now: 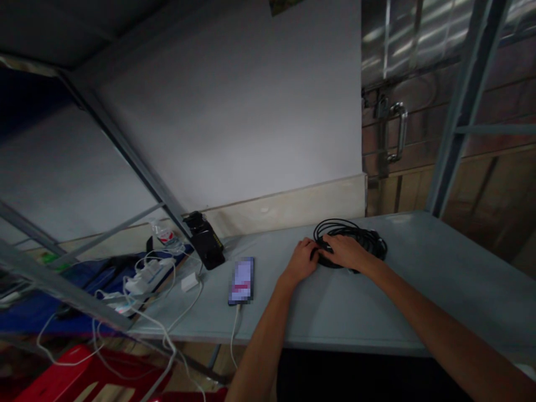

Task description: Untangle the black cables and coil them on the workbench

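A coil of black cable [368,241] lies on the grey tabletop [347,318], close to the wall. My left hand [302,260] is at the coil's left edge, its fingers curled in on the black cable. From the right, my right hand [344,251] reaches over the coil with bent fingers closed on cable strands near my left hand. The fingertips of both hands are partly hidden among the loops. Left of my hands, a phone [242,281] with a lit screen lies flat, a white charging cable [233,335] plugged into its lower end.
Further left are a black case-like object [208,245], a plastic bottle [166,235], a white adapter [190,282] and a white power strip [151,275] with tangled white cords. Slanting metal frame bars [121,151] cross the left side. A red stool [79,368] stands below; a door handle [402,131] is behind right.
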The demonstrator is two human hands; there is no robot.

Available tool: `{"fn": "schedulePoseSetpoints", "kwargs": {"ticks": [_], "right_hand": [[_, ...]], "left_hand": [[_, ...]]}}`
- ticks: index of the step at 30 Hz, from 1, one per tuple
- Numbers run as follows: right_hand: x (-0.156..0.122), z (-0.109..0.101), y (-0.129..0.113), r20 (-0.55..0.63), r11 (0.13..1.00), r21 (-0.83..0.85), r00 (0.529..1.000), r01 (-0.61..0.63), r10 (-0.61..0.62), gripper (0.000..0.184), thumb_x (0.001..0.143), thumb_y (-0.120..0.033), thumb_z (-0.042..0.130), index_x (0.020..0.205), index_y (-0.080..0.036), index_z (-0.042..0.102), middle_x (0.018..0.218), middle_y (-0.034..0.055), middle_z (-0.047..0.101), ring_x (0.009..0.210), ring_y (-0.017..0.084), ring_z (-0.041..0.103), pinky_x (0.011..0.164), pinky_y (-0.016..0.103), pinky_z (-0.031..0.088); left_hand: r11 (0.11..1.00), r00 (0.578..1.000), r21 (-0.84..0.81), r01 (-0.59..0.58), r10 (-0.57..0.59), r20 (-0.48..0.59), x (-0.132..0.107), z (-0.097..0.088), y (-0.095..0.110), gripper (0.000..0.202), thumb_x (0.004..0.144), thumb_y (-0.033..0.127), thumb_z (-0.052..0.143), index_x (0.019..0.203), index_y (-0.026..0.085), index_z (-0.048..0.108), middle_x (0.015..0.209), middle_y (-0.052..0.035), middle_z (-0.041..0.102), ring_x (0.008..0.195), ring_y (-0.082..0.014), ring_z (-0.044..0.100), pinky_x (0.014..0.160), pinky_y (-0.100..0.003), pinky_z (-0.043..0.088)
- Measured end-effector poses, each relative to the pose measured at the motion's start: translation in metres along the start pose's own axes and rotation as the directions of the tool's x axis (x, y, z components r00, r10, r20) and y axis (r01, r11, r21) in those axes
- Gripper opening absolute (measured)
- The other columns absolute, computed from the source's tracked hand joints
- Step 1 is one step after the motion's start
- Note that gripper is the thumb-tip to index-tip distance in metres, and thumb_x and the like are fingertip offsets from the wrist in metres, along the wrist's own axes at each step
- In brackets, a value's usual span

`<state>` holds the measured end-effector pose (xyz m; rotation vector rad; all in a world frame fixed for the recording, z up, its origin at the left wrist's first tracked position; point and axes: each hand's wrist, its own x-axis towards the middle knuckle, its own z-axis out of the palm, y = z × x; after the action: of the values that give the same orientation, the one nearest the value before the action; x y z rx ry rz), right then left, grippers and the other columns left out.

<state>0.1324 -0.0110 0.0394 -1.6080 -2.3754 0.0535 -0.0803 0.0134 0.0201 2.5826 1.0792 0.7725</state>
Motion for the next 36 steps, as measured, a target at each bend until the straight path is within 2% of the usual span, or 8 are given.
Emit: {"fn": "schedulePoseSetpoints", "kwargs": {"ticks": [14,36], "right_hand": [[-0.0018,-0.0057,-0.0039,0.024,1.000,-0.006,1.000,-0.020,0.021,0.044,0.112,-0.047,0.055,0.137,-0.013,0.067,0.121,0.0213,0.078,0.114,0.035,0.078,0.089,0.035,0.054],[-0.0021,-0.0019,-0.0017,-0.010,1.000,0.004,1.000,-0.009,0.009,0.045,0.112,-0.049,0.054,0.138,-0.015,0.067,0.122,0.0194,0.079,0.116,0.033,0.078,0.091,0.035,0.055]], "left_hand": [[0.999,0.999,0.049,-0.015,0.013,0.042,-0.0002,0.0011,-0.0004,0.020,0.105,0.014,0.054,0.115,0.018,0.071,0.123,-0.0139,0.067,0.121,-0.0291,0.063,0.115,-0.047,0.050],[1.000,1.000,0.019,0.016,-0.016,-0.001,0.0001,-0.0001,0.0015,0.017,0.101,0.014,0.057,0.114,0.020,0.066,0.119,-0.0123,0.068,0.118,-0.0289,0.064,0.113,-0.047,0.052]]}}
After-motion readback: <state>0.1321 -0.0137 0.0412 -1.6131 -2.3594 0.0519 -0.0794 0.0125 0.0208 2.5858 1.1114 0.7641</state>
